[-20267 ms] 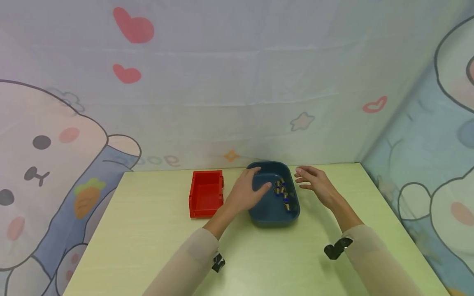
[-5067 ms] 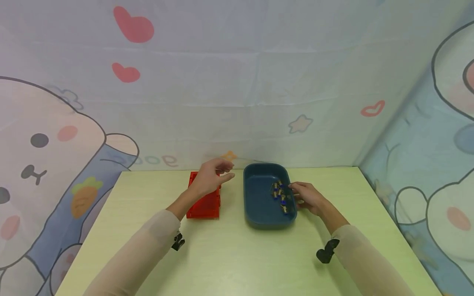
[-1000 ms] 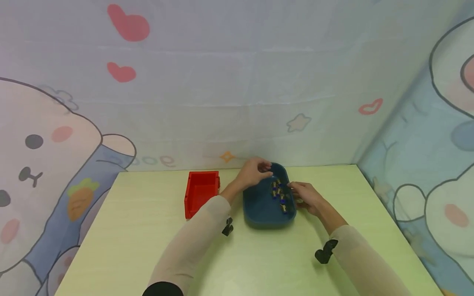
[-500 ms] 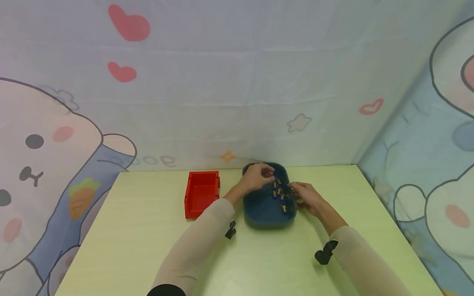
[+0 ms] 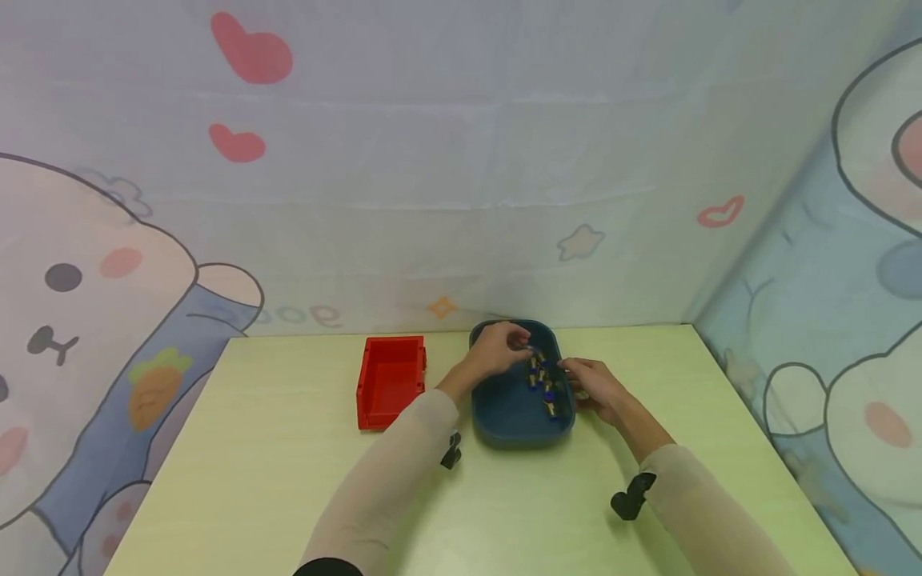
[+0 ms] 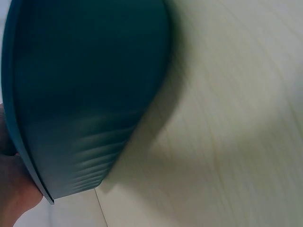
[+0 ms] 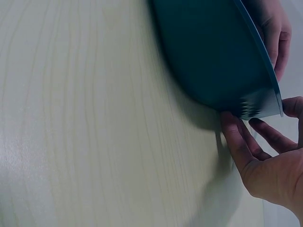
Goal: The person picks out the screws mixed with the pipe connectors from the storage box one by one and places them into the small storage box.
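In the head view my left hand (image 5: 497,349) reaches over the left side of a dark blue bin (image 5: 510,412). Its thumb and fingertips are down at the far end of several small brass fittings (image 5: 549,406) with blue bands, lying along the bin's right side. I cannot tell whether a fitting is between those fingertips. My right hand (image 5: 599,387) grips the bin's right side. In the right wrist view one digit of the right hand (image 7: 272,161) sits at the rim and other fingers bear on the outer wall. The left wrist view shows mostly the bin's outer wall (image 6: 90,71).
A red open bin (image 5: 391,380) stands to the left of the blue one on the pale wood table (image 5: 274,448). Behind the table hangs a printed cloth backdrop (image 5: 403,160), which also runs along the right side.
My left hand was by the red bin about five seconds ago; it then came right over the blue bin and sank toward the fittings. In the last second my right hand stays at the rim.
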Demonstrator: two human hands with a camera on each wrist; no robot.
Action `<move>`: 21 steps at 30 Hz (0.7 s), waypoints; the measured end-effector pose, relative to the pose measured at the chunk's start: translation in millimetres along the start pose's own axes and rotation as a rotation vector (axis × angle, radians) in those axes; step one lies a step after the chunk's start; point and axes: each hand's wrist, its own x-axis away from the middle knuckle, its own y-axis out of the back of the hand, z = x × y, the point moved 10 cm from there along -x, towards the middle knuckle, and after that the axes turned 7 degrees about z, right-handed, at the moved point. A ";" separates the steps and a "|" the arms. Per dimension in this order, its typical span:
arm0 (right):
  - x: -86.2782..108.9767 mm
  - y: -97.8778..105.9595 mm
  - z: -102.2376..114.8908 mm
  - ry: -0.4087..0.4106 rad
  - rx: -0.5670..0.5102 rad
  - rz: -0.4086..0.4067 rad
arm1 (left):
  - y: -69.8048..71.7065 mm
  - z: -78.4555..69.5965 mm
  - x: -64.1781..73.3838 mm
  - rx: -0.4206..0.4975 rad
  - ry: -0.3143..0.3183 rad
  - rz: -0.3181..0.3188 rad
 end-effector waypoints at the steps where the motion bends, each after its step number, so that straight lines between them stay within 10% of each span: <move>1: 0.0 -0.1 -0.1 0.000 -0.001 -0.001 | -0.7 0.5 0.0 -0.009 0.005 0.004; 21: 3.1 -1.6 0.4 0.026 -0.014 0.003 | -14.2 4.7 -5.1 -0.118 0.015 0.058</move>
